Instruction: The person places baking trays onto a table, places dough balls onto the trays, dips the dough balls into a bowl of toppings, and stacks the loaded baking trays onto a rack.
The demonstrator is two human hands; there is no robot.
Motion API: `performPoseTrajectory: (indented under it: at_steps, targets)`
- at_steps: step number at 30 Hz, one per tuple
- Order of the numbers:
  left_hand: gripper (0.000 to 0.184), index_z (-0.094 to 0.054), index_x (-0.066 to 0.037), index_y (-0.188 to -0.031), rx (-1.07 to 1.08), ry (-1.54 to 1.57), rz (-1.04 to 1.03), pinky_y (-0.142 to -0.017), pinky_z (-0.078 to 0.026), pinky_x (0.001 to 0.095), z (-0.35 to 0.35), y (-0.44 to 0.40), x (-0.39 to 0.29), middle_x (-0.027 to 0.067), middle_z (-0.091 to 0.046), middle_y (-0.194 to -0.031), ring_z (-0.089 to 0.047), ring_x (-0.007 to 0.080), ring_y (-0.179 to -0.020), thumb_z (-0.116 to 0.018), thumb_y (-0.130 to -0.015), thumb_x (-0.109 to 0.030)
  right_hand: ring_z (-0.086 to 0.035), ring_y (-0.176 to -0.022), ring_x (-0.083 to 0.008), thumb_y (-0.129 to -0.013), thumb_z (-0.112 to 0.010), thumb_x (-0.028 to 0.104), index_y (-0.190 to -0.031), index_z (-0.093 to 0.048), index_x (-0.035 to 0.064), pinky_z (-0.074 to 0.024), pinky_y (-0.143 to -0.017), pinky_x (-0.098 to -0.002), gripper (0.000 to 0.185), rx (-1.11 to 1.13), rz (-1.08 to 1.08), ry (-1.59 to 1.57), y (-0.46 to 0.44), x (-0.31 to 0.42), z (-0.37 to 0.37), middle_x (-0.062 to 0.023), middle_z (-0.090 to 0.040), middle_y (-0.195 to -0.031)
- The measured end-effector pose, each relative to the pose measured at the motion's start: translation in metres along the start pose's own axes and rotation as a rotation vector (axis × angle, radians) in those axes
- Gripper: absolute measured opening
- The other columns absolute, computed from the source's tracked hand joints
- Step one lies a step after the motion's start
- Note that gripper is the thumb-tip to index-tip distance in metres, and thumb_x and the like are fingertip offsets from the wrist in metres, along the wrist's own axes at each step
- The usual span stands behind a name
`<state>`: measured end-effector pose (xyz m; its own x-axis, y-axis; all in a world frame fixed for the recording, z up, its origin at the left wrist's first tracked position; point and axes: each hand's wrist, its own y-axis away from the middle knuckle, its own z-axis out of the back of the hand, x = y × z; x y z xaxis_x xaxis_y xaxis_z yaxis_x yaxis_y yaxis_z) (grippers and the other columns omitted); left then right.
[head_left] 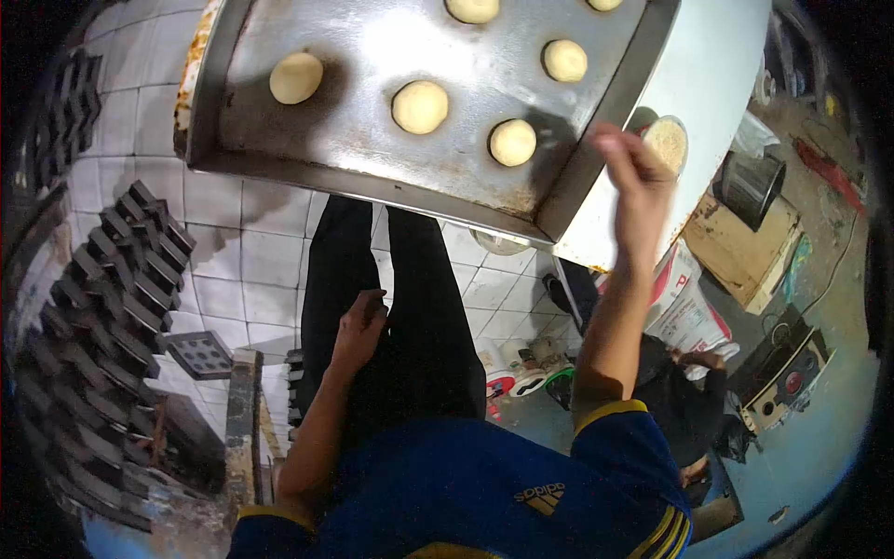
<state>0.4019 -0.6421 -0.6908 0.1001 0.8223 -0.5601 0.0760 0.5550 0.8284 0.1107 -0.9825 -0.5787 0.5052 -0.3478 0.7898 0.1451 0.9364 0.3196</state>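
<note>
The table [712, 56] bears a wide tray [335, 142] across the top of the frame, and the tray's lower wall lies at or past the table's edge; I cannot tell which. If it does overhang, a lean or a bump against that wall could tip or slide it and set the dough [420, 106] rolling. The left hand [361, 328] hangs near the centre of the frame, in front of the black trousers [421, 298], half curled and loose with nothing seen in it, so it would not steady the tray. The right hand [643, 172], at the right of the frame, is between the tray's right wall and the bowl [686, 142]; a careless swing could knock the bowl and spill its tan grains [665, 140]. Its fingers are drawn narrowly together, and I cannot tell whether they pinch anything; if they do, a loose pinch could scatter over bare metal.

The tray is grey and scuffed, brown-stained towards its lower right corner, with strong glare at the top. On it, in the upper half of the frame, sit six pieces of dough, two cut off by the top edge. They are pale yellow, round and smooth, all well apart, with no grains that I can make out on them
</note>
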Motion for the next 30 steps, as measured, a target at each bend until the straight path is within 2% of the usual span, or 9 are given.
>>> performPoseTrajectory:
  at_steps: [5,9,12,18,22,23,25,27,30]
  targets:
    - [0.031,-0.061,-0.001,-0.134,-0.040,-0.048,-0.058,-0.085,-0.056,0.0383,-0.003,-0.001,0.008,0.0136,-0.073,-0.099,-0.072,0.0222,-0.090,-0.062,-0.104,-0.007,-0.067,-0.081,-0.0209,-0.092,-0.083,0.013,-0.107,-0.085,0.0059,-0.0520,-0.078,-0.0328,0.017,0.242,0.381,0.114,0.011,0.025,-0.112,-0.0098,-0.079,-0.093]
    - [0.031,-0.061,-0.001,-0.134,-0.052,0.060,-0.032,-0.088,-0.056,0.0381,-0.007,0.003,0.011,0.0148,-0.073,-0.102,-0.072,0.0230,-0.095,-0.062,-0.104,-0.008,-0.064,-0.087,-0.0242,-0.087,-0.083,0.014,-0.109,-0.083,0.0127,-0.0522,-0.077,-0.0363,0.022,0.137,0.977,0.473,-0.011,0.006,-0.141,-0.0017,-0.076,-0.100]
    - [0.031,-0.061,-0.001,-0.135,-0.054,0.102,-0.008,-0.089,-0.055,0.0380,-0.012,0.002,0.010,0.0145,-0.073,-0.102,-0.072,0.0231,-0.097,-0.062,-0.105,-0.008,-0.061,-0.094,-0.0213,-0.089,-0.082,0.023,-0.122,-0.078,0.0175,-0.0496,-0.081,-0.0356,0.033,0.182,1.052,0.665,-0.007,0.002,-0.140,0.0042,-0.072,-0.111]
    - [0.031,-0.061,-0.001,-0.135,-0.035,0.040,0.025,-0.089,-0.055,0.0376,-0.018,0.000,0.004,0.0143,-0.074,-0.103,-0.072,0.0231,-0.097,-0.062,-0.106,-0.011,-0.059,-0.106,-0.0276,-0.097,-0.073,0.038,-0.142,-0.068,0.0198,-0.0460,-0.095,-0.0407,0.049,0.309,0.943,0.886,0.014,0.008,-0.121,0.0022,-0.067,-0.134]
    - [0.031,-0.062,-0.002,-0.135,0.010,0.035,0.067,-0.090,-0.055,0.0381,-0.020,-0.003,-0.004,0.0167,-0.076,-0.108,-0.073,0.0253,-0.100,-0.063,-0.106,-0.012,-0.062,-0.111,-0.0323,-0.097,-0.075,0.031,-0.144,-0.066,0.0099,-0.0459,-0.104,-0.0449,0.052,0.267,0.913,0.544,-0.012,0.010,-0.072,-0.0104,-0.069,-0.135]
    - [0.031,-0.062,-0.002,-0.135,0.006,0.031,0.068,-0.090,-0.055,0.0381,-0.020,-0.003,-0.004,0.0167,-0.076,-0.108,-0.073,0.0253,-0.100,-0.063,-0.106,-0.012,-0.065,-0.110,-0.0303,-0.098,-0.076,0.019,-0.140,-0.068,0.0060,-0.0496,-0.100,-0.0426,0.045,0.060,0.885,0.491,-0.016,0.003,-0.053,-0.0152,-0.072,-0.128]
    - [0.031,-0.062,-0.002,-0.135,-0.003,-0.014,0.024,-0.089,-0.056,0.0392,-0.019,-0.004,-0.004,0.0170,-0.076,-0.108,-0.074,0.0259,-0.100,-0.063,-0.106,-0.013,-0.066,-0.088,-0.0126,-0.104,-0.071,0.012,-0.128,-0.076,0.0040,-0.0505,-0.074,-0.0259,0.026,-0.130,0.523,0.507,-0.013,0.000,-0.003,-0.0086,-0.078,-0.111]
    - [0.031,-0.062,-0.003,-0.135,-0.003,-0.038,0.014,-0.089,-0.056,0.0395,-0.020,-0.004,-0.007,0.0172,-0.076,-0.108,-0.075,0.0263,-0.100,-0.062,-0.106,-0.013,-0.070,-0.076,-0.0172,-0.103,-0.074,0.019,-0.115,-0.083,0.0087,-0.0542,-0.069,-0.0321,0.018,-0.311,0.363,0.668,-0.011,-0.024,0.036,-0.0118,-0.080,-0.094]
    - [0.031,-0.062,-0.003,-0.136,-0.002,-0.072,0.017,-0.090,-0.057,0.0395,-0.019,-0.006,-0.011,0.0179,-0.076,-0.109,-0.075,0.0269,-0.101,-0.063,-0.106,-0.012,-0.077,-0.083,-0.0279,-0.102,-0.074,0.024,-0.115,-0.083,0.0092,-0.0574,-0.075,-0.0399,0.022,-0.295,0.071,0.986,-0.002,-0.052,0.065,-0.0174,-0.080,-0.097]
